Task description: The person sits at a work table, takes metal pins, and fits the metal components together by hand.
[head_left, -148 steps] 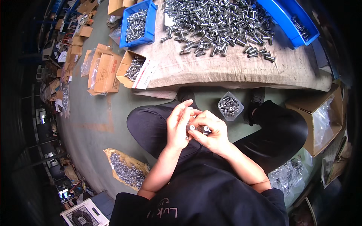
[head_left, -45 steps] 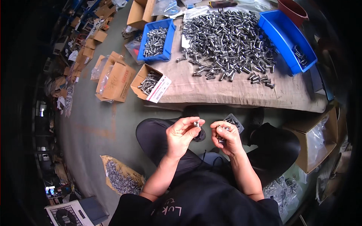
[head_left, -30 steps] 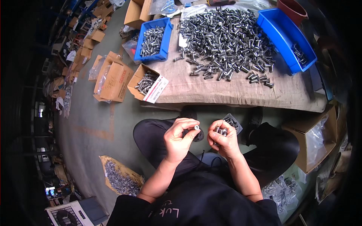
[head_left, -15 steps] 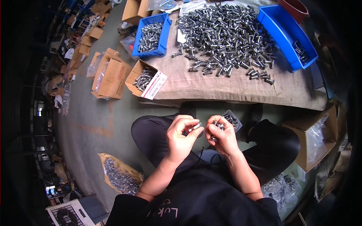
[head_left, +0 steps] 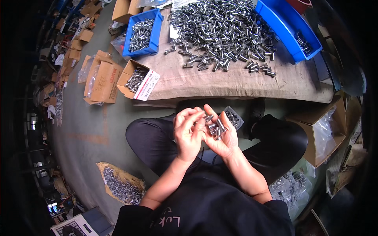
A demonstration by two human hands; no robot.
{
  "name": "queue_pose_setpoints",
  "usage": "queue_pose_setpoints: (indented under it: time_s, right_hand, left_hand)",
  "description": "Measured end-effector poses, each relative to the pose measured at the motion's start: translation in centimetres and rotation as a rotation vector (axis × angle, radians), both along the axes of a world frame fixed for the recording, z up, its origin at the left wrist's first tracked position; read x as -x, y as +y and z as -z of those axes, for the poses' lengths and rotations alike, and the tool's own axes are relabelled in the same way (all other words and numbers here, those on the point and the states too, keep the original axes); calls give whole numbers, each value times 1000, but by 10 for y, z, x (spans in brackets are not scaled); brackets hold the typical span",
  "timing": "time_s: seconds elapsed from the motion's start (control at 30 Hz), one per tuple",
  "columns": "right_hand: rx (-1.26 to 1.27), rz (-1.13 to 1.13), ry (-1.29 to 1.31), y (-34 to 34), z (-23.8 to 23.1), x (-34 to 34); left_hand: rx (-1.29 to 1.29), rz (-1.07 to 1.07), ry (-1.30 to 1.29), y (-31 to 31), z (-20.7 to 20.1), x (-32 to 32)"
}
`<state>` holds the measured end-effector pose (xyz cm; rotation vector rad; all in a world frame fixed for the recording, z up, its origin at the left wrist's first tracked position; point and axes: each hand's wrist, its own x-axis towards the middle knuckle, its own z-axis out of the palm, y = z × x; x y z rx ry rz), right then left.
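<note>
In my upturned right hand lie several short silver bolts, resting on the palm with the fingers loosely cupped round them. My left hand is beside it, its fingertips pinched at another bolt over the edge of the right palm. The left fingers partly cover that bolt. Beyond both hands a large heap of similar bolts spreads over a cloth-covered surface. Just past my right fingertips, a small clear tub on the floor holds more bolts.
Left of the heap stand a blue bin and an open carton, both with bolts. Another blue bin is at the right. A large cardboard box stands right of my knee, bagged parts behind it. Loose parts lie at lower left.
My right hand has turned palm up and loosened, showing the bolts it was closed around. The left hand has come over to it, and the view has shifted slightly.
</note>
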<state>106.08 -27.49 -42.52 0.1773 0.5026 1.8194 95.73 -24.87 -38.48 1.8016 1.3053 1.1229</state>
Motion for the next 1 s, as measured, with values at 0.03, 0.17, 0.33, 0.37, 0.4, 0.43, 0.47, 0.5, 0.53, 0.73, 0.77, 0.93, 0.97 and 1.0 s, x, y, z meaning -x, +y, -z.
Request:
queue_pose_setpoints:
  time_s: [0.03,0.17,0.33,0.37,0.4,0.43,0.47,0.5,0.53,0.73,0.77,0.93,0.97,1.0]
  right_hand:
    - [-30,8,7,0,3,1]
    - [42,26,-41,2,-12,-1]
    - [-24,336,-628,-1,-2,13]
    - [-93,413,-1034,-2,-1,16]
    - [-167,483,-1441,-2,-1,17]
    - [-246,542,-1649,-4,-4,18]
    - [-313,598,-1863,-3,-10,19]
    - [-415,623,-2053,-2,-18,17]
    - [-524,645,-2241,-1,-28,15]
    - [-221,657,-1827,-5,-41,-1]
    - [-92,630,-1775,-7,-41,-8]
    - [-49,355,-1972,-17,-20,-29]
    - [-147,351,-2118,-19,-25,-28]
    - [-250,346,-2260,-20,-30,-25]
  left_hand:
    - [5,-23,-48,1,1,3]
    - [336,-112,-453,-2,6,12]
    - [964,-13,-1220,-15,28,2]
    - [1039,-20,-1287,-17,25,-2]
    - [1114,-27,-1354,-19,24,-5]
    - [1064,54,-1347,-16,29,-10]
    - [1056,178,-1434,-13,26,-11]
    - [1142,200,-1485,-11,27,-10]
    - [1229,223,-1536,-10,28,-7]
    - [1437,0,-1678,-9,26,13]
    - [1454,62,-1736,-8,30,16]
    - [1408,6,-1601,-8,24,23]
    - [1382,-13,-1517,-8,22,22]
    - [1382,-14,-1520,-10,20,23]
